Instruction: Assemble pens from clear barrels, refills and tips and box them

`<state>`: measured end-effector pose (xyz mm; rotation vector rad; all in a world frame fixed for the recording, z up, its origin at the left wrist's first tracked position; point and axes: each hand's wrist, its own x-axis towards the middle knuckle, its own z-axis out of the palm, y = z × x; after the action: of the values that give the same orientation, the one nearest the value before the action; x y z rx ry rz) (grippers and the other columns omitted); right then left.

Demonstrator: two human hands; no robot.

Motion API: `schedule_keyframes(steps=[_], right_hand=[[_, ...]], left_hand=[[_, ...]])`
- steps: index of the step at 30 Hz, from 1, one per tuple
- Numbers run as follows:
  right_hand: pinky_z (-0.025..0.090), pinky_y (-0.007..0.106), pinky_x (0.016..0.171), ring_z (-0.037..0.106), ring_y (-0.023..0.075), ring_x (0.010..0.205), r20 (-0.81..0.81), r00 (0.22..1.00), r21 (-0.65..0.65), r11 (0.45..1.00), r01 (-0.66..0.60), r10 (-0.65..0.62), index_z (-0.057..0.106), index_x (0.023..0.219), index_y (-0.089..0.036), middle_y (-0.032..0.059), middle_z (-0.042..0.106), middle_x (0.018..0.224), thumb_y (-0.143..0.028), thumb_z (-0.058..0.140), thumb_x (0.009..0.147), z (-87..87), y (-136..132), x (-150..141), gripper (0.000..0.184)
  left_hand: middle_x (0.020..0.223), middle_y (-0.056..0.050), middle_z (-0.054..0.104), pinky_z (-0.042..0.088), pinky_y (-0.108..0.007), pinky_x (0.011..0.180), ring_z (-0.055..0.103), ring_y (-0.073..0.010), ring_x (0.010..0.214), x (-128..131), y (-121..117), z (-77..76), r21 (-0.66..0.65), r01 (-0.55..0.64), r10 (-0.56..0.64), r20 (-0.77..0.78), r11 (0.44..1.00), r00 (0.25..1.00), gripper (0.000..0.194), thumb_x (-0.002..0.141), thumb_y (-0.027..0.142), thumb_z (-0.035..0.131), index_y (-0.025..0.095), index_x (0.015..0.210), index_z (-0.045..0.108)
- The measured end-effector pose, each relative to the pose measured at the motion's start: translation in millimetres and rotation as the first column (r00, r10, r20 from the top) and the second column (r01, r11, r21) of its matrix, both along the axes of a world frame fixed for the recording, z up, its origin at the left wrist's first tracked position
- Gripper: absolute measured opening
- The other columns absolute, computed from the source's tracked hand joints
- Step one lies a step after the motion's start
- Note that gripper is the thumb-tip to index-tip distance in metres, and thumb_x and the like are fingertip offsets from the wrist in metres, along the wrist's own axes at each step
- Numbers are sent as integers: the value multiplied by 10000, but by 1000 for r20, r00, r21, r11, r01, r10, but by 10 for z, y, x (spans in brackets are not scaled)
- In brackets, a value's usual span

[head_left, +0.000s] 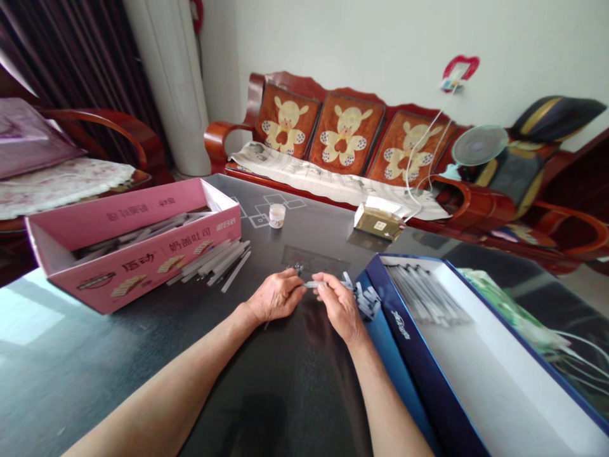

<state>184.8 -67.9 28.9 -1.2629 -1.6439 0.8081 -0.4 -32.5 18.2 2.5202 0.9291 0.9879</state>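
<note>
My left hand (278, 296) and my right hand (340, 309) meet over the dark table, both with fingers pinched. Between the fingertips stretches a short, light grey strip (311, 284); each hand grips an end. Small shiny pieces (298, 268), too small to name, lie just beyond my left fingers. Beside my right hand a heap of short grey-white pieces (368, 301) rests against the blue box (404, 330). In that box's far end lie several long, thin, grey sticks (428, 295). More pale, flat strips (216, 261) lie on the table by the pink box (157, 254).
The pink box at left holds more long strips. A small white tub (276, 216) and a gold carton (379, 219) stand farther back on the glossy table (228, 381). Right of the blue box lie a green-and-white packet (514, 308) and white cords. A wooden sofa (223, 141) stands behind.
</note>
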Motion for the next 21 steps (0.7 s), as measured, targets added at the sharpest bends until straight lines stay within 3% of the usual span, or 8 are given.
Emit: schedule_keyframes(steps=[5, 14, 18, 21], right_hand=[[529, 294, 723, 655, 169, 783, 115, 993, 50, 999, 21, -26, 634, 987, -209, 36, 684, 851, -335, 457, 908, -24, -3, 8, 232], [480, 243, 540, 571, 124, 554, -46, 997, -23, 998, 57, -58, 652, 898, -193, -13, 593, 627, -370, 489, 871, -22, -24, -63, 242], [484, 251, 535, 580, 131, 549, -76, 996, -62, 997, 52, -57, 645, 916, -188, -8, 611, 627, -377, 480, 868, -17, -21, -68, 256], [499, 266, 584, 605, 142, 606, 55, 998, -29, 999, 39, -38, 633, 930, -192, 3, 645, 697, -326, 507, 852, 15, -16, -59, 200]], left_hand=[[734, -36, 559, 471, -233, 634, 575, -128, 664, -12, -1, 11, 21, 1, 1, -78, 1000, 997, 272, 942, 269, 403, 152, 816, 615], [743, -41, 560, 472, -213, 589, 581, -122, 652, 24, -61, 10, 127, -61, 78, -137, 990, 987, 312, 952, 284, 374, 154, 783, 603], [771, -46, 566, 482, -214, 598, 588, -124, 666, 7, -53, 18, 141, -65, 88, -161, 988, 983, 311, 955, 285, 369, 152, 806, 608], [791, -49, 577, 494, -220, 624, 598, -130, 703, -20, -31, 18, 143, -40, 63, -162, 989, 985, 303, 956, 290, 367, 155, 857, 620]])
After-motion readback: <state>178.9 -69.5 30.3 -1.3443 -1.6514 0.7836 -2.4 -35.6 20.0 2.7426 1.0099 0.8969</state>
